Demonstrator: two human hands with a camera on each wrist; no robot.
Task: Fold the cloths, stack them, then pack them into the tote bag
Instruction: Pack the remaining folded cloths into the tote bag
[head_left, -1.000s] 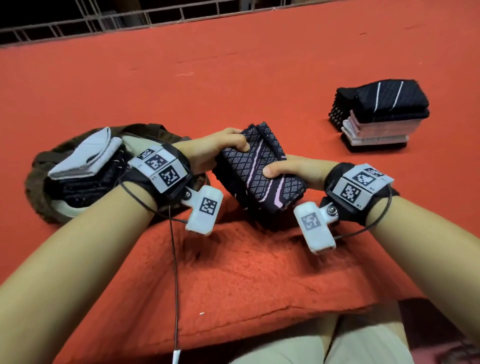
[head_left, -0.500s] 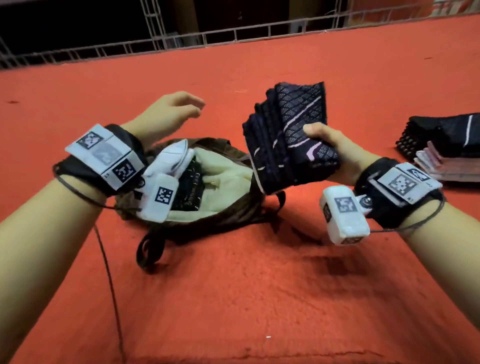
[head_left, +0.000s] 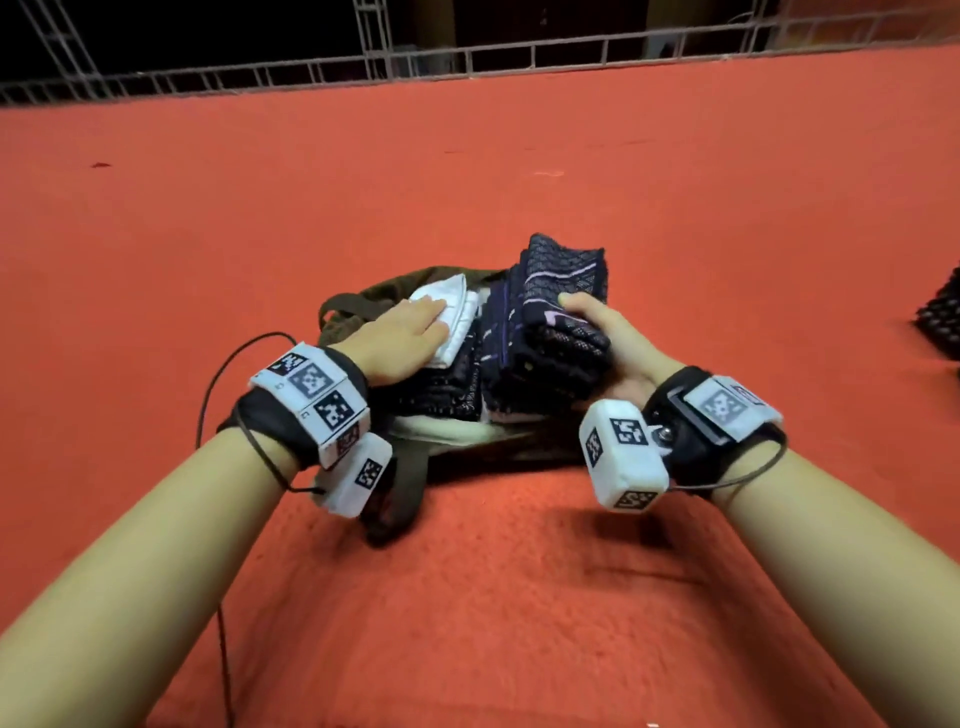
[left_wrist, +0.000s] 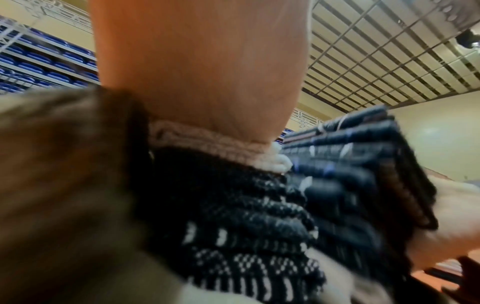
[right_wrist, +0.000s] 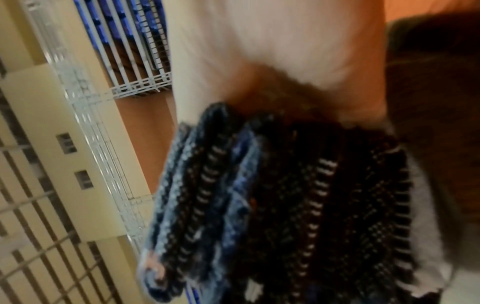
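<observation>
A brown tote bag (head_left: 410, 278) lies open on the red carpet in the head view, with folded cloths inside. My left hand (head_left: 415, 327) lies flat, fingers straight, on a white folded cloth (head_left: 460, 312) on top of dark patterned cloths (head_left: 441, 384) in the bag. My right hand (head_left: 597, 322) grips a stack of dark navy patterned cloths (head_left: 561, 280), thumb on its near face, standing on edge in the bag's right side. The left wrist view shows the same stack (left_wrist: 350, 164) beside the packed cloths (left_wrist: 233, 205). In the right wrist view the gripped stack (right_wrist: 285, 185) is blurred.
Another stack of dark folded cloths (head_left: 943, 322) sits at the right edge of the head view. The bag's handle strap (head_left: 405, 499) trails toward me. Red carpet (head_left: 519, 597) surrounds the bag; a white metal railing (head_left: 467, 62) bounds the far side.
My right hand has brought the dark stack down from the air into the bag. The left hand has dropped from above the bag onto the white cloth.
</observation>
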